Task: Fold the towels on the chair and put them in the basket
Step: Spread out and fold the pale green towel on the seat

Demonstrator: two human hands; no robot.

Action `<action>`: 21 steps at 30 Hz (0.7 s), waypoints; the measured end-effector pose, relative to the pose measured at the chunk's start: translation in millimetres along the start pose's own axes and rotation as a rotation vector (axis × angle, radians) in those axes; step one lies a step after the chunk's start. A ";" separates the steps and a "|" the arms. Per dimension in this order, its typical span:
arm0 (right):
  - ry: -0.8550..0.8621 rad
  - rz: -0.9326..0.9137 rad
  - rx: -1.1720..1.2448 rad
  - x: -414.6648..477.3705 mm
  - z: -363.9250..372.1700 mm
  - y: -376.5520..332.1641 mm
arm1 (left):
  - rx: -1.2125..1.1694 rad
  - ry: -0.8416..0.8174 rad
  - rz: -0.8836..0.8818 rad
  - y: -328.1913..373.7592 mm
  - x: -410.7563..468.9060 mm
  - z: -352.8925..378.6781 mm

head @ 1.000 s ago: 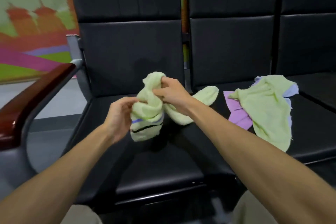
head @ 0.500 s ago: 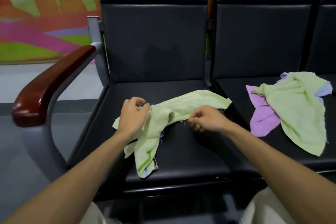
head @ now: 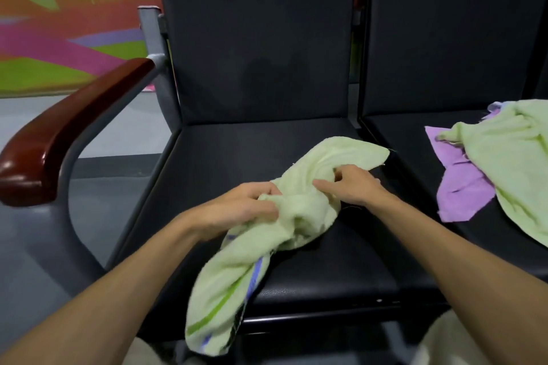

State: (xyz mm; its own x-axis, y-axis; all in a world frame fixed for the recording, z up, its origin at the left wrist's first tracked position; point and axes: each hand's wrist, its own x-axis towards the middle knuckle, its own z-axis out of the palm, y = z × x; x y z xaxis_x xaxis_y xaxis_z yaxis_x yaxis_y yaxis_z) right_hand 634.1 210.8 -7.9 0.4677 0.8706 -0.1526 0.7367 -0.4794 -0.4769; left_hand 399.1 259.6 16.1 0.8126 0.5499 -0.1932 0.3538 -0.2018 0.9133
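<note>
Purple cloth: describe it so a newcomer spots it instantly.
Start at the black seat on the right. The purple cloth lies flat there, partly under a pale green towel. It is the only purple cloth on the seats.

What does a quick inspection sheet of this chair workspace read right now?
Surface: black padded chair seat, flat, glossy.
Job's things: crumpled pale green striped towel, one end hanging over the seat front; second pale green towel over purple cloth on neighbouring seat; basket not seen.
Clutter: nothing seen.
Hands: left hand and right hand both grip the striped towel, fingers curled.
Cables: nothing seen.
Surroundings: reddish-brown wooden armrest, colourful mural wall.
</note>
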 end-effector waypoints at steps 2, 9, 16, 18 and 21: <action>-0.049 -0.050 0.131 1.3 6.7 -3.7 | 0.024 -0.091 0.011 -1.1 -6.9 -3.4; -0.169 -0.031 0.929 -10.5 -9.7 -11.9 | 0.241 0.207 -0.067 5.1 -13.7 -9.8; -0.313 -0.179 1.287 -31.7 -40.2 5.8 | 0.477 0.222 -0.248 1.3 5.4 9.5; -0.302 -0.213 1.218 -36.3 -44.6 11.0 | 0.576 0.151 -0.200 -2.3 9.5 17.0; -0.092 -0.141 0.904 -41.1 -43.0 17.7 | 0.555 0.208 -0.095 -0.1 14.8 21.5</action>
State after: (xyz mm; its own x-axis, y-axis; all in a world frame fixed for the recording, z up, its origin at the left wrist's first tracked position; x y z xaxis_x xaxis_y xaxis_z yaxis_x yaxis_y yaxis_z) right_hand 648.9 161.8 27.2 0.3329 0.9385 -0.0916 0.1033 -0.1328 -0.9857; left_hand 421.0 250.4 5.4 0.6776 0.7220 -0.1396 0.6550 -0.5062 0.5610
